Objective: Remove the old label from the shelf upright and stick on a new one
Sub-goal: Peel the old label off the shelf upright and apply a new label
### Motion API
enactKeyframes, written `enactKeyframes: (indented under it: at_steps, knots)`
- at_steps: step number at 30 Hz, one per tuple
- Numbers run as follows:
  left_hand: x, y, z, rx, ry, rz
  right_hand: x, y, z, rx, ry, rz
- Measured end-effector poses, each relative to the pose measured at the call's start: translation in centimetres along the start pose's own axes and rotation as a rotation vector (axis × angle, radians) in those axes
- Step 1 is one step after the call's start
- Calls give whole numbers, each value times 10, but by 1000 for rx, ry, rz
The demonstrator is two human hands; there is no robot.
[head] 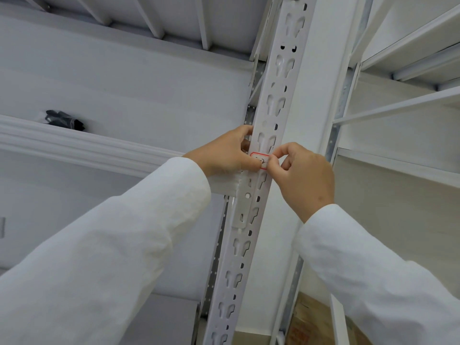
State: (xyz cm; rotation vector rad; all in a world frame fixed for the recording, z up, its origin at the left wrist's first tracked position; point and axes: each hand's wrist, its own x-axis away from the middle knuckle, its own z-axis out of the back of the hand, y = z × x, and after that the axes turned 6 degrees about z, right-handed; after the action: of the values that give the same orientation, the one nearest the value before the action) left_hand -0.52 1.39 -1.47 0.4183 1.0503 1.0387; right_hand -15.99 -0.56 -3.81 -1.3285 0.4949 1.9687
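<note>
1. Fingers, our right hand [302,175]: thumb and forefinger pinch the right edge of the label [260,160]; the other fingers are curled into the palm.
2. Fingers, our left hand [227,151]: the thumb tip presses the label's lower left edge, while the upper fingers curl round the left side of the shelf upright [270,115]. We cannot tell whether the fingers behind the upright touch anything more.
3. Label: small, white, with a red border and dark handwriting that we cannot read. It lies on the front face of the upright, between our two hands, about level with the shelf beam [87,145] that meets the upright from the left. We cannot tell how much of it is stuck down.
4. Shelf upright: white metal, punched with keyhole slots and small holes, running from the bottom of the view to the top, tilted slightly to the right.
5. Sleeves [104,257]: white, long, covering both our arms to the wrist.
6. Black object [65,120]: lying on the left shelf, well apart from our hands; kind not discernible.
7. Neighbouring shelves [403,105]: white, to the right of the upright.
8. Cardboard box [308,322]: brown, low on the right, partly hidden behind our right sleeve.
</note>
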Motion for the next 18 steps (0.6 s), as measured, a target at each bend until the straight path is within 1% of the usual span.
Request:
enactKeyframes:
  at_steps: [3,8,11,15,18]
  knots:
    - [0,0,-1,-1,0,2,-2,1,-1,56,-8,35]
    - [0,1,0,5,0,-4,-4,3,0,79,-17,92]
    - [-1,0,0,2,0,-4,-4,5,-1,44,-17,111]
    - [-2,-2,0,-2,-1,-5,3,9,0,-90,73,124]
    - [-1,-1,1,7,-5,-4,6,12,2,-83,74,123]
